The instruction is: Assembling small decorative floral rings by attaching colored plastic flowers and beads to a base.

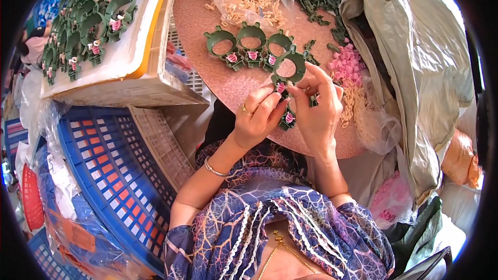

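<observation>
Over the round pink speckled table (pixel 199 13), both my hands hold a green plastic ring figure (pixel 301 65) with small ears and a pink piece (pixel 281 87) at its base. My left hand (pixel 255 115) pinches the base from the left, fingers curled. On the other side, my right hand (pixel 320 111) has its thumb by the pink piece and its fingers along the ring's right edge. Three similar figures (pixel 252 63) lie in a row just beyond, each with a pink piece. Another figure (pixel 288 120) lies partly hidden between my hands, near the table edge.
Many finished ring figures stand on a white foam box (pixel 150 46) at upper left. Loose cream pieces (pixel 254 5), dark green pieces (pixel 314 0) and pink pieces (pixel 346 65) lie on the table. A blue basket (pixel 114 176) stands at left; grey sheeting (pixel 415 36) hangs at right.
</observation>
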The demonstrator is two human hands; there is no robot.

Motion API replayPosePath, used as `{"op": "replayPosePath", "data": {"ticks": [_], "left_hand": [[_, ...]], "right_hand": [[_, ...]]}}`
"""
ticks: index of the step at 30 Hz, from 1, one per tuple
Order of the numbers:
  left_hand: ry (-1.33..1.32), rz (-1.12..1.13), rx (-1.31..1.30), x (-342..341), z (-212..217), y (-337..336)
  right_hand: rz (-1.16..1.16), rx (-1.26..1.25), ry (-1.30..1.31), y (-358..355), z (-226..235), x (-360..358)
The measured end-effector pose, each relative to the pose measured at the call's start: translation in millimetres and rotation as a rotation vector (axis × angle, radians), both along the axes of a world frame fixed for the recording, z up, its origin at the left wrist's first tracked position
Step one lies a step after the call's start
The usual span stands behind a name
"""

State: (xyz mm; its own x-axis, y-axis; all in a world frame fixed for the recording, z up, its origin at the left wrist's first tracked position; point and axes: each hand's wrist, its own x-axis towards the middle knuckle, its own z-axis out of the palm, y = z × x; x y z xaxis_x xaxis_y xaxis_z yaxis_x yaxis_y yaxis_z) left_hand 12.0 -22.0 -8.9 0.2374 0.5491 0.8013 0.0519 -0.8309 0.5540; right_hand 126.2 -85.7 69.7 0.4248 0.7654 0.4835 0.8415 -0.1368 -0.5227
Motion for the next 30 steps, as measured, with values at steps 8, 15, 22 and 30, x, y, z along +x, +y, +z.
{"op": "replayPosePath", "data": {"ticks": [8,15,22,30], "left_hand": [[-0.068,-0.122,-0.141,1.5,1.0,4.2],[-0.164,-0.332,-0.594,3.3,2.0,8.9],[-0.016,-0.305,-0.526,2.3,8.2,7.2],[0.083,-0.248,-0.367,1.7,12.2,1.6]], "right_hand": [[0.128,0.031,0.994,3.9,6.4,7.1],[0.186,0.127,0.996,1.2,1.7,6.5],[0.120,0.099,1.013,-2.7,-5.6,9.7],[0.140,0.088,1.143,-8.6,-15.8,16.5]]}}
